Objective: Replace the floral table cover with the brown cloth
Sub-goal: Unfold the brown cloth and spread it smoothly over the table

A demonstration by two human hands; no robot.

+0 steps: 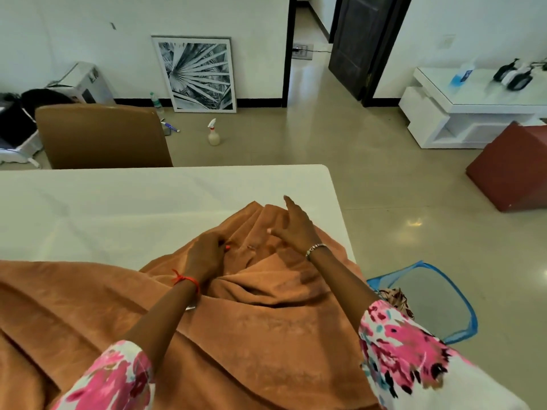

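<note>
The brown cloth (266,315) lies bunched and wrinkled over the near part of the white table (118,202), its far edge heaped near the table's right end. My left hand (207,255) grips a fold of the cloth in the middle of the heap. Just above the cloth's far edge hovers my right hand (293,226), fingers straight and spread, holding nothing. A patterned fabric, seemingly the floral cover (395,298), sits in the blue mesh basket (461,309) on the floor to the right of the table.
A brown chair (100,134) stands at the table's far side. On the floor beyond are a spray bottle (213,133), a framed picture (195,74) leaning on the wall, a white low unit (461,110) and a red-brown box (512,170) at the right.
</note>
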